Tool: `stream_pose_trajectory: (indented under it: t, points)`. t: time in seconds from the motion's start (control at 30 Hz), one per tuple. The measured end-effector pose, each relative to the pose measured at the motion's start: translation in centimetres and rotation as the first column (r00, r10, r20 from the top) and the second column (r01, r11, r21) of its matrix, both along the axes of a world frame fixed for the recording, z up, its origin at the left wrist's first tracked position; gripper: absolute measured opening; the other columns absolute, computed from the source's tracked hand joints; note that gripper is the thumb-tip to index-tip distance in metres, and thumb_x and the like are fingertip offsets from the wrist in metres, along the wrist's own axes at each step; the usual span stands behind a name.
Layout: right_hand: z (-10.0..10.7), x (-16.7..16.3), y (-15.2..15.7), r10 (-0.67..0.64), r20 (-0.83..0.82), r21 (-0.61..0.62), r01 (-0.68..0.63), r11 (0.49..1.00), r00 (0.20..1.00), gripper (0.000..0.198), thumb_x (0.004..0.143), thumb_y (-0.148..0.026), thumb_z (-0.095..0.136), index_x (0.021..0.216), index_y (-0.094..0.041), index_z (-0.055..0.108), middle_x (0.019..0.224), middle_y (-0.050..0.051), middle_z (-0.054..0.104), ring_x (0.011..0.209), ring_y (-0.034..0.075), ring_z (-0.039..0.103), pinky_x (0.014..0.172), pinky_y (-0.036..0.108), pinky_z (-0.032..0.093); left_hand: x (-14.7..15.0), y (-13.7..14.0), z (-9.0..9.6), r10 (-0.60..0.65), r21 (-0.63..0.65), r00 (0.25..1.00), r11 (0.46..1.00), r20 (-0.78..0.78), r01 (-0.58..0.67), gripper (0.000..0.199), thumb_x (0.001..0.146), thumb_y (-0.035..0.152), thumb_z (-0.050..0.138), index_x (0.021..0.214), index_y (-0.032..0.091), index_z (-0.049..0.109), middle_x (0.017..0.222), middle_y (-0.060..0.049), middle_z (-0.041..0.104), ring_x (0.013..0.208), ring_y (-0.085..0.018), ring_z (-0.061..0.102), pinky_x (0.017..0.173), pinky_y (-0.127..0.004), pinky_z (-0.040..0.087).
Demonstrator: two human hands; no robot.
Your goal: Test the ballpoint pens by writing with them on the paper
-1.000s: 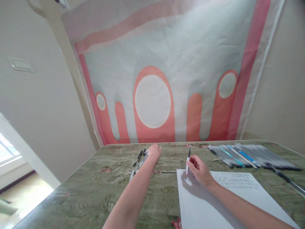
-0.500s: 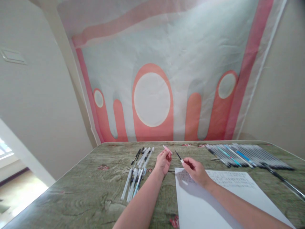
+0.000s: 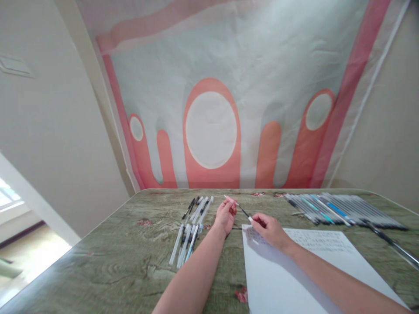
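Note:
My left hand (image 3: 226,214) is closed on a short pink pen barrel (image 3: 230,199) with a pale tapered end, pinched in the fingertips. In my right hand (image 3: 266,227), thumb and forefinger grip a slim pen refill (image 3: 243,211), dark along its length and white near the fingers. The refill's far tip is at the right end of the pink barrel; whether it is inside cannot be made out. Below my right hand lies a sheet of paper (image 3: 294,274) with rows of handwriting at its top.
Left of my left arm, several clear pen barrels (image 3: 176,245) and caps lie beside thin black pieces (image 3: 188,208). A long row of pens (image 3: 347,210) is at the right back. One dark pen (image 3: 393,245) lies near the right edge of the wood-grain table (image 3: 124,261).
The refill and pink barrel have come together; a gap between them has closed. The camera view has tilted slightly. Both hands keep their grips.

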State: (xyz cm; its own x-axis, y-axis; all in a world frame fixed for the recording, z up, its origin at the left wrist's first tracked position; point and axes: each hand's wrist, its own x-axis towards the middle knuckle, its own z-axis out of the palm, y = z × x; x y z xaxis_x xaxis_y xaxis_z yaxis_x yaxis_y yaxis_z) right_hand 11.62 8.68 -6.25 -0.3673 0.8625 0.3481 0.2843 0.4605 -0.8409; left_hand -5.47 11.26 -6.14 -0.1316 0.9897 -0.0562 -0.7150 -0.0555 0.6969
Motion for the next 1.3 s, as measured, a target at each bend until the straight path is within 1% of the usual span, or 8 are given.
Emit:
stream_pose_trajectory:
  t: [0.17,0.3,0.5,0.63,0.77,0.9,1.1,1.3]
  points:
    - [0.0,0.0,0.0,0.000,-0.003,0.000,0.000,1.000,1.000,0.025,0.076,-0.039,0.050,0.068,-0.017,0.057,0.055,-0.003,0.051,0.051,0.010,0.042,0.049,0.022,0.033,0.2,-0.4,0.3,-0.042,0.025,0.997,0.999,-0.059,0.044,0.019,0.066,0.018,0.068,0.079,0.014,0.054,0.069,0.001,0.058,0.053,-0.002,0.050,0.053,-0.013,0.041]
    - [0.1,-0.2,-0.1,-0.011,-0.045,-0.013,0.011,1.000,0.999,0.026,0.075,-0.041,0.051,0.072,-0.017,0.059,0.058,-0.002,0.054,0.052,0.011,0.045,0.049,0.022,0.035,0.5,-0.9,0.7,-0.089,0.003,0.989,0.996,-0.120,0.090,0.022,0.065,0.020,0.069,0.081,0.015,0.055,0.076,0.000,0.060,0.056,-0.002,0.053,0.055,-0.013,0.043]
    - [0.6,-0.2,-0.1,-0.075,-0.072,0.012,0.076,0.997,0.995,0.030,0.077,-0.044,0.050,0.082,-0.016,0.059,0.065,0.001,0.058,0.056,0.012,0.049,0.054,0.024,0.039,1.1,-1.5,1.0,-0.184,0.065,0.977,0.979,-0.110,0.192,0.027,0.065,0.020,0.071,0.086,0.013,0.056,0.081,-0.003,0.063,0.064,-0.006,0.058,0.066,-0.017,0.048]
    - [1.0,-0.2,-0.3,-0.080,-0.087,0.024,0.082,0.996,0.993,0.031,0.078,-0.045,0.049,0.085,-0.016,0.059,0.072,0.003,0.061,0.060,0.013,0.051,0.056,0.025,0.040,1.5,-1.8,1.2,-0.232,0.073,0.963,0.967,-0.139,0.243,0.031,0.066,0.020,0.071,0.093,0.013,0.057,0.085,-0.005,0.064,0.071,-0.010,0.062,0.072,-0.022,0.050]
    - [1.1,-0.1,-0.3,-0.099,-0.118,0.030,0.103,0.994,0.988,0.032,0.077,-0.046,0.050,0.085,-0.016,0.058,0.073,0.003,0.061,0.059,0.013,0.050,0.055,0.025,0.041,1.7,-2.0,1.4,-0.242,0.072,0.960,0.965,-0.142,0.254,0.032,0.065,0.020,0.072,0.092,0.013,0.057,0.086,-0.006,0.064,0.077,-0.013,0.063,0.078,-0.027,0.049]
    - [1.1,0.0,-0.3,-0.128,-0.114,0.060,0.135,0.989,0.985,0.032,0.078,-0.046,0.049,0.084,-0.017,0.058,0.073,0.004,0.061,0.058,0.013,0.050,0.054,0.025,0.040,1.7,-2.0,1.4,-0.237,0.081,0.961,0.965,-0.142,0.250,0.030,0.064,0.020,0.072,0.089,0.013,0.056,0.086,-0.006,0.065,0.079,-0.014,0.063,0.080,-0.028,0.049]
    - [1.4,0.0,-0.4,-0.119,-0.081,0.120,0.129,0.984,0.990,0.027,0.079,-0.043,0.049,0.082,-0.017,0.058,0.074,0.003,0.061,0.060,0.014,0.051,0.057,0.026,0.040,1.6,-2.0,1.1,-0.230,0.094,0.960,0.965,-0.158,0.246,0.027,0.066,0.020,0.070,0.088,0.013,0.056,0.086,-0.006,0.065,0.078,-0.012,0.062,0.079,-0.026,0.049]
    - [1.3,0.0,-0.4,-0.117,-0.073,0.110,0.124,0.986,0.990,0.028,0.080,-0.043,0.048,0.082,-0.018,0.058,0.076,0.003,0.060,0.061,0.014,0.051,0.057,0.025,0.039,1.5,-1.9,1.0,-0.236,0.100,0.953,0.961,-0.192,0.259,0.025,0.066,0.020,0.070,0.086,0.013,0.057,0.085,-0.006,0.065,0.076,-0.011,0.062,0.078,-0.025,0.048]
